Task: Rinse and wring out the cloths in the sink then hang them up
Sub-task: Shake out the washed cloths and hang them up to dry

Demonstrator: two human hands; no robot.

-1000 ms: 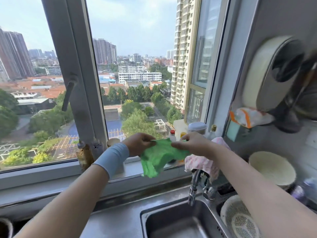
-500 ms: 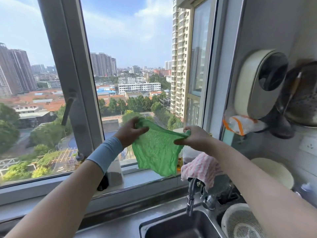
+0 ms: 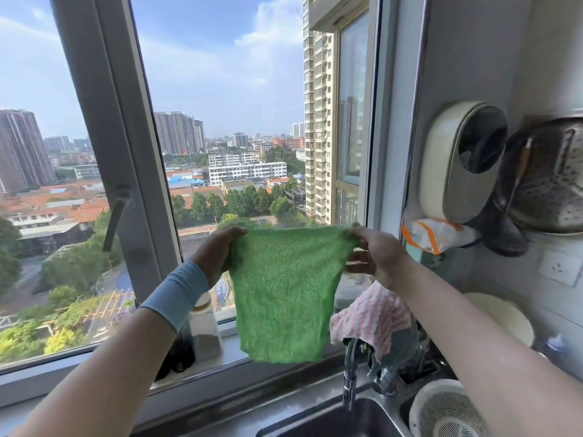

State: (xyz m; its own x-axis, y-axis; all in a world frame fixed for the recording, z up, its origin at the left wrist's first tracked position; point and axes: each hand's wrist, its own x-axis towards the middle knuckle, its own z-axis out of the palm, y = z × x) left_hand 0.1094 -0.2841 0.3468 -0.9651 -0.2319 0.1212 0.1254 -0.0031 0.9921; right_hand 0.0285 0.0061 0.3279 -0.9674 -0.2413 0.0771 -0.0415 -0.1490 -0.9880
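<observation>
The top left corner of the green cloth is pinched by the left hand, thumb on top and fingers curled behind. The opposite corner is pinched by the right hand, its lower fingers stretched toward the fabric. Both arms are extended forward and raised (a pale blue sleeve is worn at the left wrist). The cloth is spread flat between the hands and hangs freely before the window, above the sink. Just beside its lower right edge, a pink-and-white cloth is draped over the faucet.
</observation>
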